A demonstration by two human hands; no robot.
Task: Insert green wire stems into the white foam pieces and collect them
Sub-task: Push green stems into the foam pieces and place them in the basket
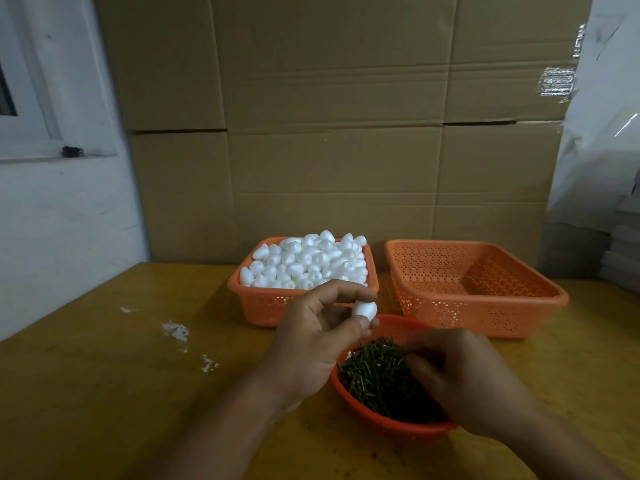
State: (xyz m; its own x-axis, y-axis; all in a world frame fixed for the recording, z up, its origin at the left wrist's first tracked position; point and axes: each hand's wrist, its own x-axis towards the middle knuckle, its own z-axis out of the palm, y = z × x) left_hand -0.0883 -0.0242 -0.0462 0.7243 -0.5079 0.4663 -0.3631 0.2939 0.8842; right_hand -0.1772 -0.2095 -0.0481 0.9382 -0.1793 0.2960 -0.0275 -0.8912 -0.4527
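My left hand (313, 336) pinches one white foam piece (364, 310) between thumb and fingers, just in front of the orange basket (263, 306) heaped with white foam pieces (308, 261). A small round orange basket (388, 422) near me holds a pile of green wire stems (374, 372). My right hand (464, 379) reaches into that pile with curled fingers; whether it holds a stem is hidden. To the right stands an orange basket (485, 313) with nothing visible inside.
The baskets sit on a yellow wooden table (104, 393) with white foam crumbs (176, 332) at the left. Stacked cardboard boxes (329, 133) form a wall behind the table. A white wall with a window frame is at the left.
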